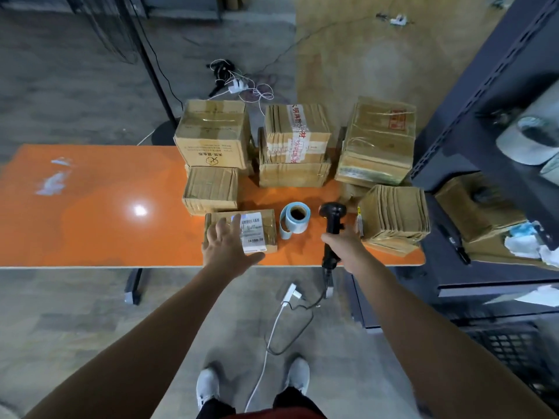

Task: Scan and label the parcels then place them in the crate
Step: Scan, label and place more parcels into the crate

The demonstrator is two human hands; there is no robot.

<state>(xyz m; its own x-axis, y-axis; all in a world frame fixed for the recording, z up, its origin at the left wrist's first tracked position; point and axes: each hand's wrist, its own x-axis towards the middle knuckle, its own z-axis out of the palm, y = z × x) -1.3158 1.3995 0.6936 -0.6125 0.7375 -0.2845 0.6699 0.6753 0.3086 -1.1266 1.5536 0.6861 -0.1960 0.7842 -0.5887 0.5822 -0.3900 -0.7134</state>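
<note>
Orange surface (90, 213) is loaded with cardboard parcels (296, 140) centre-frame. One small labelled parcel (263, 237) is sat at its near edge, covered by the left hand (227, 246) with fingers spread, contact can't be told. Black scanner (332, 216) is gripped by the right hand (343, 241), label roll (295, 217) parked between both hands.
</note>
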